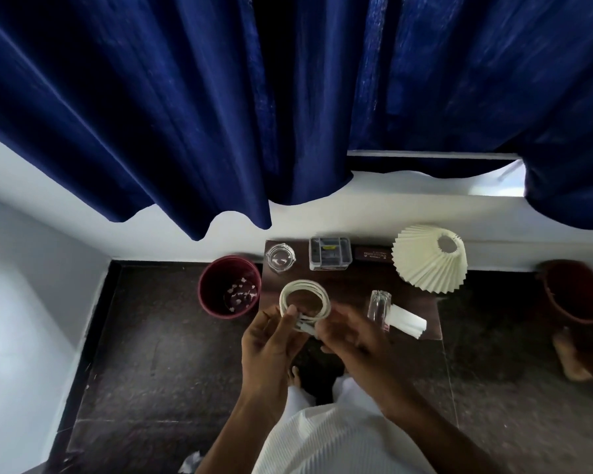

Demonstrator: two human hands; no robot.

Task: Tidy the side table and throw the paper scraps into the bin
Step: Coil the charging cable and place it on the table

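A view from above looks down on a small dark side table point(353, 289) set against a white wall, in the lower middle of the frame. Deep blue curtains point(220, 97) fill the whole upper half.

Just below the centre, two bare hands hold a coiled white cable point(304, 299) over the table's near left edge. The left hand point(271, 340) pinches the coil at its lower left, thumb on top. The right hand point(351, 333) is blurred beside the cable's plug ends; its fingers curl toward them, but whether they grip cannot be told.

To the left of the table, on the dark floor, stands a round maroon bin point(229, 286). White paper scraps point(242, 294) lie at its bottom.

On the table's far edge, from left to right, sit a clear glass jar point(280, 258), a clear plastic box point(330, 253) with small items inside, and a dark flat case point(373, 253). A cream pleated lampshade point(428, 261) lies tilted at the far right corner. Nearer, to the right of the hands, a clear glass point(379, 307) lies beside a folded white paper point(408, 321).

At the bottom edge, a crumpled paper point(190, 463) lies on the floor beside the person's white clothing point(322, 439).
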